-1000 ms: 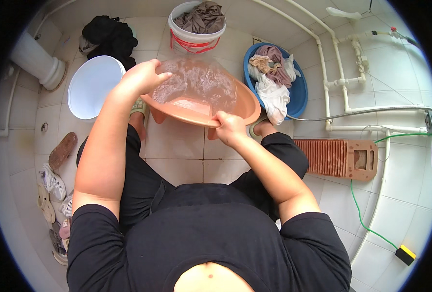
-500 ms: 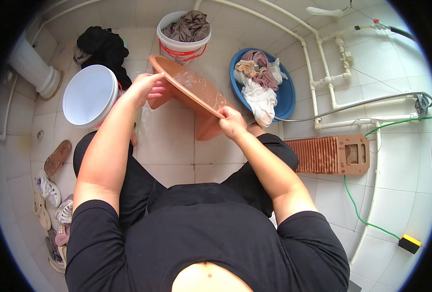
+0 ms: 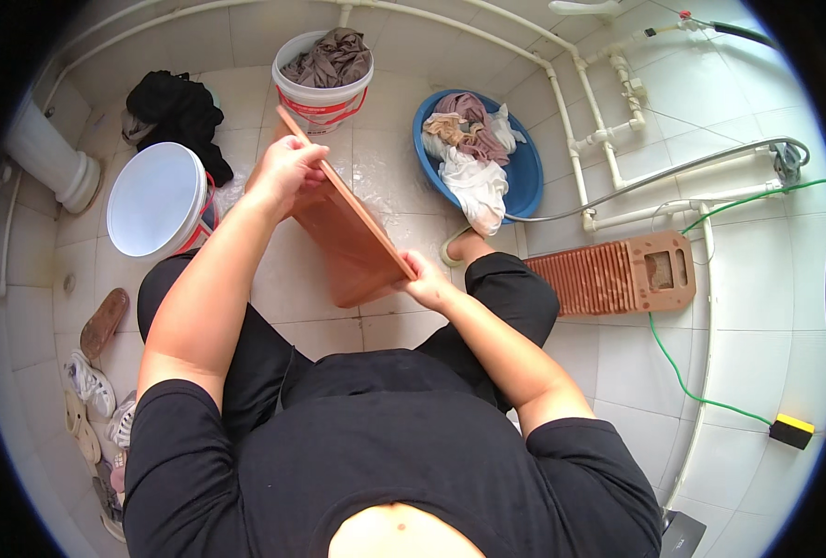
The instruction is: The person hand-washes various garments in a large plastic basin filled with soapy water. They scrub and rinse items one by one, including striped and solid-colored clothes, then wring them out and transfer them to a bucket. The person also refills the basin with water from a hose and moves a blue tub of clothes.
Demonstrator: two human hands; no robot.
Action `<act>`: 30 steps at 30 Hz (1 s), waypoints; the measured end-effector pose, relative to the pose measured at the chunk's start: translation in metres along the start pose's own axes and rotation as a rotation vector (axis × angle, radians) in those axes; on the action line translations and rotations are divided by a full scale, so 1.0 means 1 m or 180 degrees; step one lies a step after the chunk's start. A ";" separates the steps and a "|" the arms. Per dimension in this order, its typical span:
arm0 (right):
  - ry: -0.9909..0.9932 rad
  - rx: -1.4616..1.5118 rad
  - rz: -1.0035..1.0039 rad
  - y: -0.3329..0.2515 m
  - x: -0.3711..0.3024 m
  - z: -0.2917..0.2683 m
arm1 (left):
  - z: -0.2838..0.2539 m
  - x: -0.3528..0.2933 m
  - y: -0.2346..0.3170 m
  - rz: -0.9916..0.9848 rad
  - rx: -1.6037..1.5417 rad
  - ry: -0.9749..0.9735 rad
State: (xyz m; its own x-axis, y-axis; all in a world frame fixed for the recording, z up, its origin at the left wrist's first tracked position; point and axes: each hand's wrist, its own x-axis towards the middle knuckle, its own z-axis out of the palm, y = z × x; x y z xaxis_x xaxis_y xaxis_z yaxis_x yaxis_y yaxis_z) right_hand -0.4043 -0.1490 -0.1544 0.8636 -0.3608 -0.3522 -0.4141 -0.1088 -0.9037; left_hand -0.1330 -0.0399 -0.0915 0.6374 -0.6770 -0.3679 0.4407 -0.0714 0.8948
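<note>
A brown plastic basin [image 3: 340,249] is tipped steeply away from me, its underside facing me and its inside hidden. My left hand [image 3: 287,174] is closed on the upper left part of the rim. Lower down, at the near right end of the same rim, my right hand [image 3: 424,282] grips with its fingers. Water [image 3: 387,184] shines on the tiles just beyond the basin.
Behind the basin stands a white bucket [image 3: 323,104] of greyish-brown cloth. A blue tub [image 3: 529,177] of laundry is at right, near a brown washboard [image 3: 580,277]. At left are a white bucket [image 3: 157,200], dark clothes [image 3: 178,116] and several shoes [image 3: 92,383].
The basin has tilted much further, so its inside no longer shows, and water has spread over the floor beyond it. My left hand has closed around the rim.
</note>
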 end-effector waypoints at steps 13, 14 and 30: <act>0.0755 0.1214 -0.0129 -0.062 -0.003 0.029 | 0.048 -0.054 0.003 0.0133 0.0101 -0.1767; 0.0826 0.1136 -0.0184 -0.054 0.000 0.023 | 0.050 -0.053 0.004 0.0074 0.0098 -0.1805; 0.1232 -0.0350 -0.0790 -0.075 0.046 -0.029 | -0.020 -0.027 0.041 0.0035 0.0137 0.0583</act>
State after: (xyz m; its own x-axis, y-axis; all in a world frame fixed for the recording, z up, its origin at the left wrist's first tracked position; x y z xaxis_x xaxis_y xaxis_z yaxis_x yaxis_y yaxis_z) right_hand -0.3415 -0.1845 -0.0956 0.7782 -0.6280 0.0068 -0.2546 -0.3254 -0.9106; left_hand -0.1193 -0.0095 -0.0495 0.7482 -0.5335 -0.3945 0.4082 -0.0986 0.9075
